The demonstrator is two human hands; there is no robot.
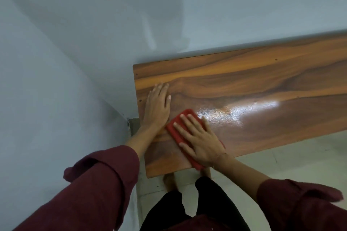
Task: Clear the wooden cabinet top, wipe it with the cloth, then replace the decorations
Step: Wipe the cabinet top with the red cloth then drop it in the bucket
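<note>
Wiping stage: the right hand (201, 139), fingers spread flat, presses the folded red cloth (185, 134) onto the glossy brown wooden cabinet top (262, 88) beside the flat, empty left hand (157, 106); the surface's long axis runs rightward, unwiped.

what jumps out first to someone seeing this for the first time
The red cloth stands out first, pressed flat under the right hand near the front left end of the wooden cabinet top. Beside it, the left hand lies palm down on the bare wood. A bright glare patch shines on the surface to the right of the cloth, and no decorations are in view.
</note>
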